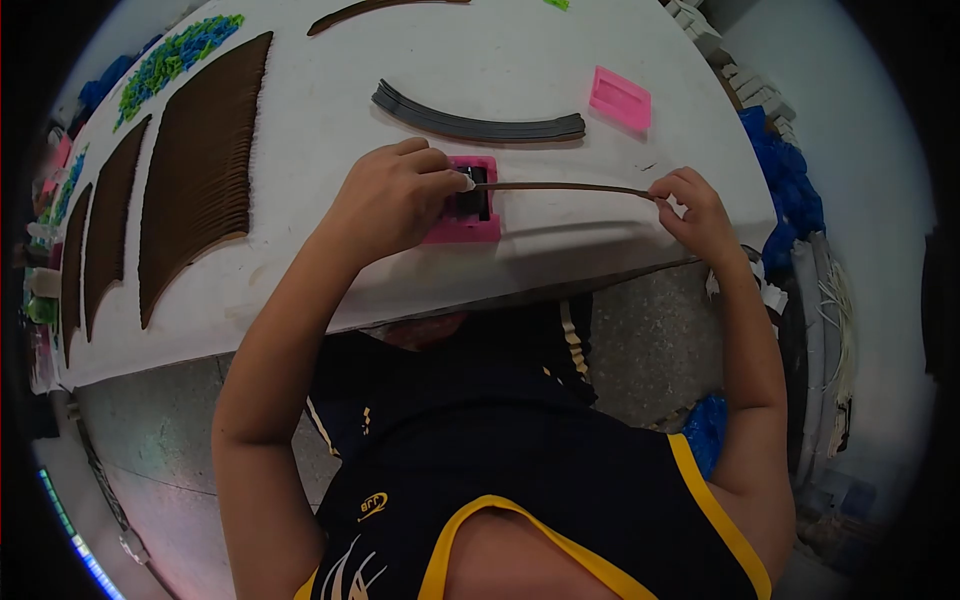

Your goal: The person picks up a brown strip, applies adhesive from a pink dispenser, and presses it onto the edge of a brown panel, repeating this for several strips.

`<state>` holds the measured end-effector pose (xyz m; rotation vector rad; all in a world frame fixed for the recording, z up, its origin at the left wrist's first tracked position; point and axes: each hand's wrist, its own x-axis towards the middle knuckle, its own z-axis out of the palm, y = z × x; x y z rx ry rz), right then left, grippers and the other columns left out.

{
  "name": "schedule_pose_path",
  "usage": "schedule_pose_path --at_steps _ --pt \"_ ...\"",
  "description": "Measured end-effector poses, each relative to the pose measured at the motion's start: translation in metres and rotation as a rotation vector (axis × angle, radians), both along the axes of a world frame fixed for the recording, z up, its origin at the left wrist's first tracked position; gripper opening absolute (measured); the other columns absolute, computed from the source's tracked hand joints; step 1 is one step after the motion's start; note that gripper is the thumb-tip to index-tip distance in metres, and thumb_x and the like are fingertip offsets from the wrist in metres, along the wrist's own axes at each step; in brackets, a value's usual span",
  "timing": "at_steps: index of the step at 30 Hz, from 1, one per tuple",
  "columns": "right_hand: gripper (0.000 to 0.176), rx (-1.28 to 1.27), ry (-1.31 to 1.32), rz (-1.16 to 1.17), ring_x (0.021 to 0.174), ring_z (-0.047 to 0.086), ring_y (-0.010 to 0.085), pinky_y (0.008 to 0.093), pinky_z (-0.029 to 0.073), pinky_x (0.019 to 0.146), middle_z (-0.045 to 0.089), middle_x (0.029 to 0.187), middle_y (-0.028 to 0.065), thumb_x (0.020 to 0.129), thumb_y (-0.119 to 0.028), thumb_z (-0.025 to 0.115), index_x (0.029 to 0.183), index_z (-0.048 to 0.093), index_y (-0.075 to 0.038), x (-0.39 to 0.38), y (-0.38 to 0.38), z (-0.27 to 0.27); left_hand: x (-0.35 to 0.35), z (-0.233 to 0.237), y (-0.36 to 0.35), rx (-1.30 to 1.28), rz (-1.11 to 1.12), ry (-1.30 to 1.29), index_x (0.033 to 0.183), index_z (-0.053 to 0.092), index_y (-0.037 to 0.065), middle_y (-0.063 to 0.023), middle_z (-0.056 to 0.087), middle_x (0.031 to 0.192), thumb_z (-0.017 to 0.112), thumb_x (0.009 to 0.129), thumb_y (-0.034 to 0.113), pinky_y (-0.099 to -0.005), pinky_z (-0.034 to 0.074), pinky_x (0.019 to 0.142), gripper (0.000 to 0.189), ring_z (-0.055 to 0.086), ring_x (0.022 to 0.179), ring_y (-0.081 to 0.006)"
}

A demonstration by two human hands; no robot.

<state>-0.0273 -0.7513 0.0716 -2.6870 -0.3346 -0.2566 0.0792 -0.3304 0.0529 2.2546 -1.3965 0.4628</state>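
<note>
A thin brown strip (pixel 565 186) stretches nearly level between my two hands, above the table's near edge. My right hand (pixel 697 212) pinches its right end between thumb and fingers. At the strip's left end, my left hand (pixel 395 195) is closed, with a small whitish piece (pixel 467 181) at its fingertips; I cannot make out exactly what that piece is. Under the left fingers sits a pink tray (pixel 490 232) with a black inset (pixel 473 206), partly covered by the hand. Beyond lies a curved bundle of dark grey strips (pixel 480 127).
Brown strips (pixel 205 150) lie in wide rows on the left of the white table (pixel 330 110). Behind them is a pile of small green and blue pieces (pixel 175 62). A pink lid-like piece (pixel 621 100) lies at right. Another brown strip (pixel 375 11) lies at the far edge.
</note>
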Motion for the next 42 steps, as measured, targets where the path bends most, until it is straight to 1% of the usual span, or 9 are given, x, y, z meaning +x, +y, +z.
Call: schedule_pose_path --at_steps 10,22,27,29,30,32,36,40,42 --pt "0.015 -0.044 -0.129 0.066 0.091 0.069 0.0283 0.038 0.056 0.079 0.068 0.096 0.0104 0.085 0.002 0.071 0.099 0.073 -0.004 0.0 -0.014 -0.004 0.001 0.004 -0.006 0.014 0.005 0.009 0.101 0.081 0.012 -0.0045 0.074 0.091 0.074 0.078 0.001 -0.0398 0.059 0.078 0.026 0.069 0.093 -0.0262" --pt "0.02 -0.308 -0.657 0.143 0.091 0.066 0.0238 0.0342 0.054 0.081 0.067 0.099 0.0072 0.088 0.003 0.07 0.107 0.07 -0.004 0.04 0.0 0.129 -0.002 0.004 -0.048 -0.143 0.021 0.157 0.102 0.07 0.011 -0.0024 0.073 0.079 0.073 0.081 -0.001 -0.0409 0.054 0.071 0.025 0.065 0.084 -0.0262" --pt "0.026 -0.227 -0.498 0.184 0.102 0.067 0.0206 0.0338 0.054 0.09 0.069 0.11 0.0048 0.092 0.004 0.068 0.116 0.069 -0.007 0.066 -0.009 0.158 -0.007 0.012 -0.052 -0.206 -0.014 0.289 0.105 0.066 0.01 -0.003 0.071 0.078 0.074 0.085 -0.001 -0.038 0.052 0.069 0.024 0.064 0.082 -0.0202" --pt "0.023 -0.241 -0.432 0.157 0.1 0.064 0.0177 0.0322 0.051 0.091 0.066 0.108 0.0031 0.092 0.001 0.065 0.114 0.067 -0.007 0.073 -0.023 0.165 -0.011 0.03 -0.045 -0.379 -0.05 1.028 0.102 0.064 0.008 -0.0027 0.07 0.08 0.073 0.092 0.001 -0.034 0.05 0.068 0.015 0.063 0.082 -0.0136" --pt "0.02 -0.261 -0.389 0.16 0.097 0.061 0.0158 0.0309 0.049 0.09 0.063 0.106 0.002 0.092 -0.002 0.063 0.111 0.066 -0.007 0.073 -0.026 0.169 -0.005 0.032 -0.038 -0.384 -0.043 1.012 0.102 0.064 0.008 -0.0027 0.07 0.08 0.073 0.092 0.001 -0.034 0.05 0.068 0.015 0.063 0.082 -0.0136" --pt "0.016 -0.144 -0.256 0.171 0.091 0.055 0.0133 0.0286 0.045 0.084 0.058 0.098 0.0003 0.091 -0.001 0.061 0.106 0.062 -0.007 0.072 -0.031 0.168 0.009 0.033 -0.014 -0.63 -0.384 1.435 0.102 0.064 0.008 -0.0023 0.07 0.088 0.07 0.095 0.001 -0.0291 0.048 0.07 0.011 0.06 0.084 -0.009" --pt "0.011 0.286 0.201 0.24 0.082 0.045 0.0098 0.025 0.038 0.076 0.049 0.088 -0.0021 0.085 -0.002 0.055 0.095 0.055 -0.007 0.073 -0.039 0.142 0.017 0.037 0.014 -0.802 -0.37 1.567 0.102 0.064 0.008 -0.001 0.069 0.093 0.065 0.091 -0.003 -0.0266 0.045 0.072 0.015 0.06 0.083 -0.0099" --pt "0.012 0.394 0.33 0.238 0.082 0.044 0.0116 0.0264 0.037 0.077 0.049 0.087 -0.0009 0.082 -0.01 0.057 0.093 0.054 -0.007 0.071 -0.034 0.116 0.023 0.034 0.026 -0.899 -0.427 1.668 0.1 0.061 0.007 -0.0037 0.062 0.083 0.063 0.086 0.001 -0.0274 0.041 0.072 0.015 0.054 0.075 -0.0145" --pt "0.016 0.718 0.395 0.322 0.084 0.046 0.014 0.0284 0.038 0.08 0.051 0.089 0.0019 0.082 -0.019 0.06 0.093 0.056 -0.007 0.072 -0.031 0.1 0.029 0.028 0.032 -0.922 -0.432 1.695 0.099 0.061 0.007 -0.0039 0.061 0.082 0.063 0.086 0.0 -0.0282 0.04 0.071 0.015 0.052 0.073 -0.0147"
